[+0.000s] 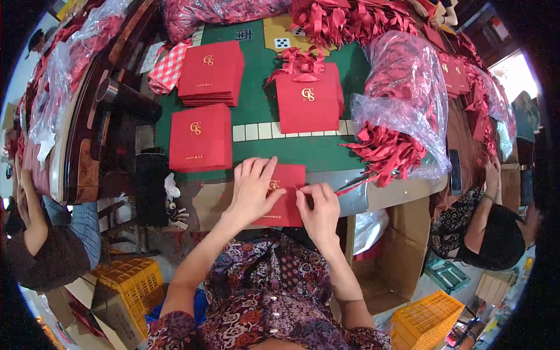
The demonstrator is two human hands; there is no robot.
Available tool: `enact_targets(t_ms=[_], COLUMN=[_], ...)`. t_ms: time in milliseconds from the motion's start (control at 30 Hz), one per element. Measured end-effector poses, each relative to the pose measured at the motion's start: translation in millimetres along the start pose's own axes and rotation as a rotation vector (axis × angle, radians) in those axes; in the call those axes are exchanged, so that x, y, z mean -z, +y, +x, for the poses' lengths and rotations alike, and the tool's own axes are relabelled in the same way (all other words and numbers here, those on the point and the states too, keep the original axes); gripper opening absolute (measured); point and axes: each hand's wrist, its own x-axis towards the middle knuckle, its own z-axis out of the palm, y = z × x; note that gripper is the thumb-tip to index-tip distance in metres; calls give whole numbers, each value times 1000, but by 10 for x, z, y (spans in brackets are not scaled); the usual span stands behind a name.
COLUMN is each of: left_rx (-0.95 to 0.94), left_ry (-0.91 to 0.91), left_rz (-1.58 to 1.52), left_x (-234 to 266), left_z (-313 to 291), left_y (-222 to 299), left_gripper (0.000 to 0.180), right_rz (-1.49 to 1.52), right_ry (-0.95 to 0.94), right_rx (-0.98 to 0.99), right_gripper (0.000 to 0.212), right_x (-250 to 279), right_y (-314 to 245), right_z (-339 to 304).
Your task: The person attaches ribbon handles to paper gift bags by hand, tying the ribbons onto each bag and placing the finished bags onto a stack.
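my left hand: laid over the left part of a red bag, fingers slightly apart, thumb across its front.
my right hand: bent at the bag's right edge, thumb and fingertips close together; i cannot tell what they pinch.
red bag: flat at the near edge of the green worktop.
bag stacks: two toward the left edge, one mid-worktop topped with red ribbons.
plastic sack: near the right edge, ribbons spilling out.

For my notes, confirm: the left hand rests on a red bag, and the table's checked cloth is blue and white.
Wrong colour: the head view shows the checked cloth is red and white; the left hand rests on a red bag.
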Motion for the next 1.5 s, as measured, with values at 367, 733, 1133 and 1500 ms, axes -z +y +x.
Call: enact_targets(t_ms=[367,733,1133,1500], left_rx=[-4,14,26,48], left_ry=[7,36,101,74], left_rz=[-73,-64,-145,-209], left_x=[44,46,72,112], left_z=[34,-64,-26,-67], left_y=[167,262,270,214], left_gripper=[58,47,34,22], right_rz=[45,216,160,118], right_ry=[-47,-125,-142,-71], right_rx=[-104,-280,-144,-22], right_gripper=[11,14,13,14], right_x=[-77,-16,49,-80], right_y=[-45,-122,-199,-150], right_z=[200,239,292,167])
